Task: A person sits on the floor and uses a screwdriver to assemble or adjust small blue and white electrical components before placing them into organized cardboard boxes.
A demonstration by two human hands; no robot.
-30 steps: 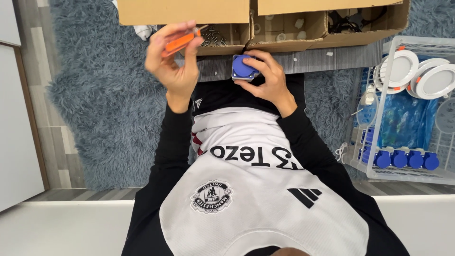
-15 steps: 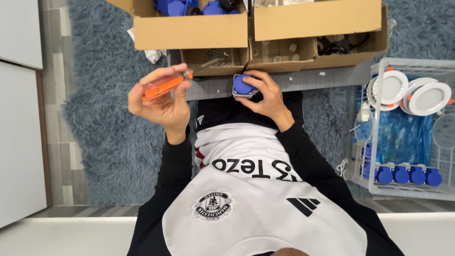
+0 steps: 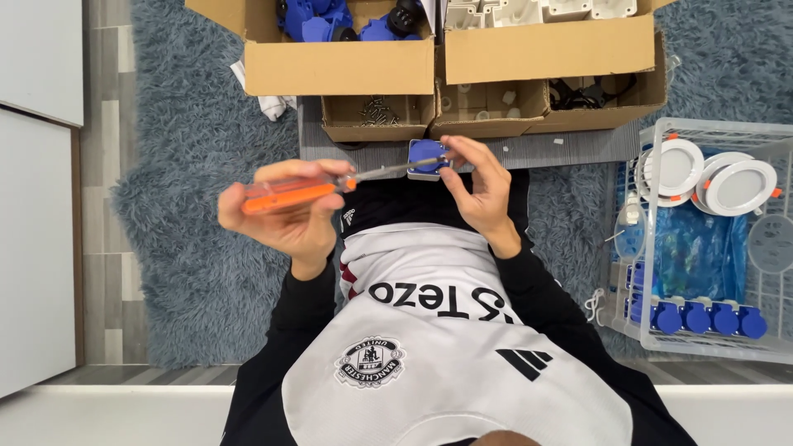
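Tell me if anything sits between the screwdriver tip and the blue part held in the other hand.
Nothing visible does. The left hand holds the orange-handled screwdriver, and its shaft runs unobstructed to the blue part, where the tip appears to meet it. The right hand grips that part from its right side, fingers clear of the shaft.

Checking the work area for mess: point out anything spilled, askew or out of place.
Little stands out. A crumpled white wrapper lies on the grey rug beside the cardboard boxes, and a few small white bits are scattered by them.
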